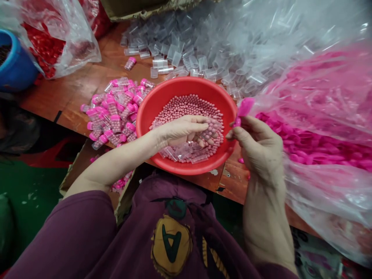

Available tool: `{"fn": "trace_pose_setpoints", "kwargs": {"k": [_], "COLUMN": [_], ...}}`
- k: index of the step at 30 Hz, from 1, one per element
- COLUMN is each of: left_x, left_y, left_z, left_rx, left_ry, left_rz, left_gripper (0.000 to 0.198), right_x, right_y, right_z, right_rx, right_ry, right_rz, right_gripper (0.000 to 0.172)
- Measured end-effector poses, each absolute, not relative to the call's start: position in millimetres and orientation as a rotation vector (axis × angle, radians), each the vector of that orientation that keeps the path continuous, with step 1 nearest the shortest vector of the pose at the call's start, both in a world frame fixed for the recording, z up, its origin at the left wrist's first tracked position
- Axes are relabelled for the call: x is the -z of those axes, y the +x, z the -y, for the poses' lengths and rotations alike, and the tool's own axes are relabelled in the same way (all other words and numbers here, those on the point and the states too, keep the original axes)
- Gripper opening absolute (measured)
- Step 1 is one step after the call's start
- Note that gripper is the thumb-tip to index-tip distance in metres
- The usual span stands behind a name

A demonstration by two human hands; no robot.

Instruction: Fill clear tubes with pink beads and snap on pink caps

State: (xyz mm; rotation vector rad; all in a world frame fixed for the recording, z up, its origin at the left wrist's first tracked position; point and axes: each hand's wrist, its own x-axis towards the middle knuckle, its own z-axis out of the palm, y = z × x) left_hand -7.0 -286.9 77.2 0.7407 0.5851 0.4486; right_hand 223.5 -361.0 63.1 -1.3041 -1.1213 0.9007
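Observation:
A red bowl point(151, 106) full of small pink beads point(188, 106) sits at the table's near edge. My left hand point(183, 130) reaches into it, fingers curled around a clear tube point(210, 130) filled with beads, with several more clear tubes point(186, 152) lying in the bowl under it. My right hand point(258, 145) hovers at the bowl's right rim, pinching a pink cap point(243, 108) between thumb and fingers.
Filled, pink-capped tubes point(116, 110) lie heaped left of the bowl. Empty clear tubes point(186, 54) are piled behind it. A plastic bag of pink caps point(319, 143) fills the right side. A bag of red caps point(46, 48) and a blue tub point(16, 62) stand far left.

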Motion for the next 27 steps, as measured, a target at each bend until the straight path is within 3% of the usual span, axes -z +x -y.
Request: {"fn": "trace_pose_setpoints", "kwargs": {"k": [5,8,13,19,27], "left_x": [-78,-79,-77,-72,-71], "left_y": [-16,-22,-25,-26,-27], "left_z": [310,317,316,315,317], "left_rx": [-0.542,-0.611,-0.706,-0.679,-0.671], "left_ry": [0.685,0.613,0.518,0.478,0.491], "left_rz": [-0.696,-0.780,-0.835,-0.778,-0.691], "left_gripper": [0.008,0.007,0.007,0.015,0.012], "right_x": [-53,-54,-61,-49,-58], "right_y": [211,210,204,184,172], "right_z": [346,348,352,364,365], "right_rx": [-0.958,-0.948,-0.620,-0.300,-0.403], "right_ry": [-1.263,-1.257,-1.352,-1.348,-1.302], "right_rz": [1.337,1.511,1.841,1.859,1.839], "right_gripper": [0.041,0.051,0.045,0.046,0.017]}}
